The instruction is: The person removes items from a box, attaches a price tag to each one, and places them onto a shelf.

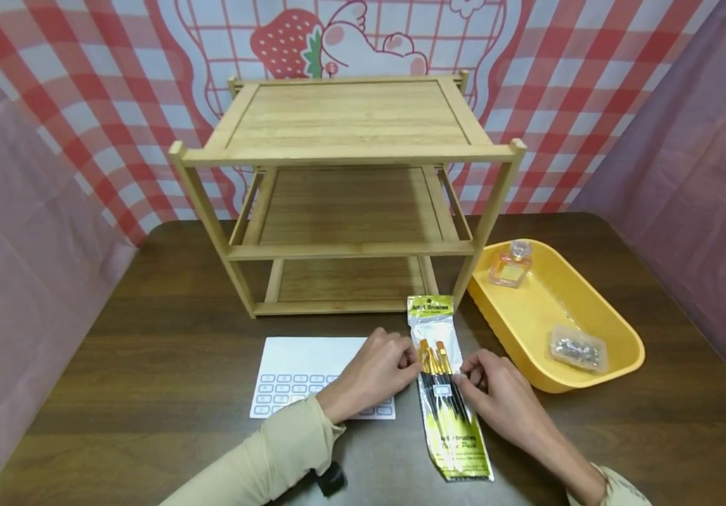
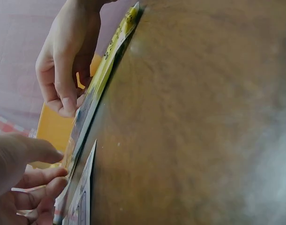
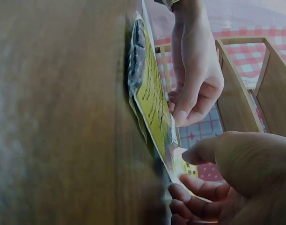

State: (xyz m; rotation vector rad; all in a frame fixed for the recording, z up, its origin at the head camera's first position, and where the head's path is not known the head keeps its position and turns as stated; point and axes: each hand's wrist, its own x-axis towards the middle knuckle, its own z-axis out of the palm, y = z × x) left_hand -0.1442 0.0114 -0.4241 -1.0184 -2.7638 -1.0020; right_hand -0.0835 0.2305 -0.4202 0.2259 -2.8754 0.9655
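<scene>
A clear packet of artist brushes [image 1: 460, 450] with yellow-green printed ends lies lengthwise on the dark wooden table. Inside it several brushes with black handles and orange-brown bristles show. My left hand [image 1: 378, 365] pinches the packet's left edge between thumb and fingers, its wrist above a white printed sheet [image 1: 312, 355]. On the opposite edge, my right hand [image 1: 504, 397] pinches the packet, thumb on the upper side. The right wrist view shows the packet [image 3: 154, 101] from its lower end, with both hands at its edges.
Behind the packet stands a three-tier wooden shelf [image 1: 353, 249]. To the right, a yellow tray [image 1: 612, 337] holds a pink perfume bottle [image 1: 511, 265] and a small clear box [image 1: 579, 348] of metallic bits. A small black object [image 1: 331, 479] sits by the left sleeve.
</scene>
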